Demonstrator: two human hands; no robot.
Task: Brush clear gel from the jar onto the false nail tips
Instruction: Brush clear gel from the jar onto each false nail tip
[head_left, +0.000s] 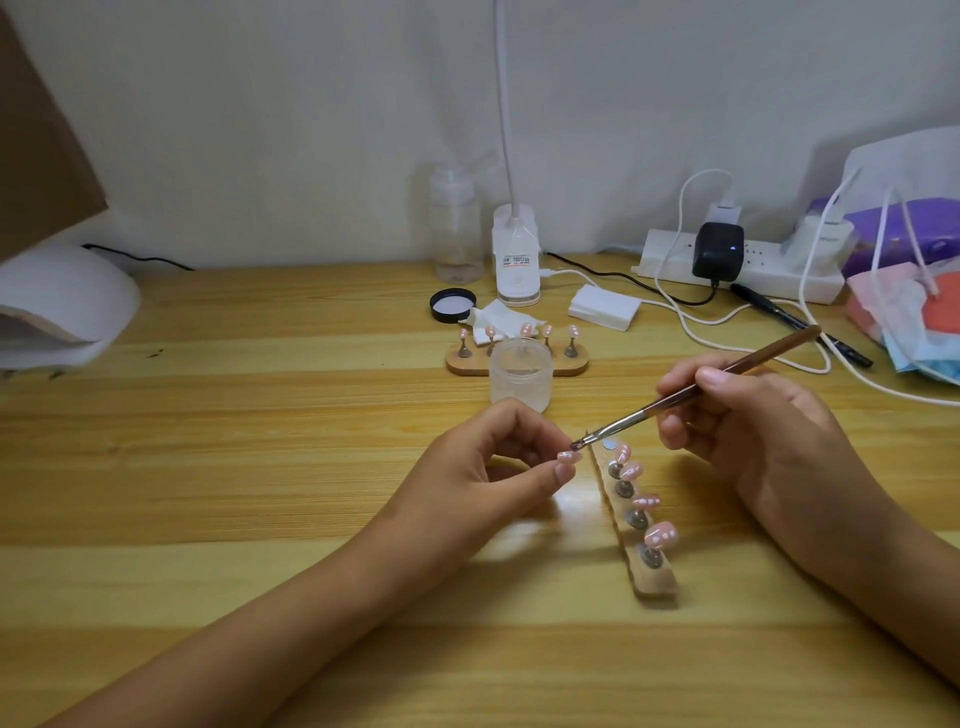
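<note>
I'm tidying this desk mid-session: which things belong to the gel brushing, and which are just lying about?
In use: brush in the right hand; nail tip pinched in the left hand; gel jar; near stand of tips; far stand.
Lying about: power strip; black pen; face mask; clear bottle.

Nail lamp (62, 306): blurred, cut off by left edge.
Far stand (576, 366): middle hidden behind jar (521, 374).
Jar contents: gel level unreadable through frosted wall.
Held nail tip (569, 457): underside covered by left hand (467, 478) fingertips.
Brush (623, 422) bristles: too small to judge load.
Bottle label (516, 260): print illegible.
Lamp neck (504, 104): cut off at top edge.
Bag (904, 166): cut off by right edge.
</note>
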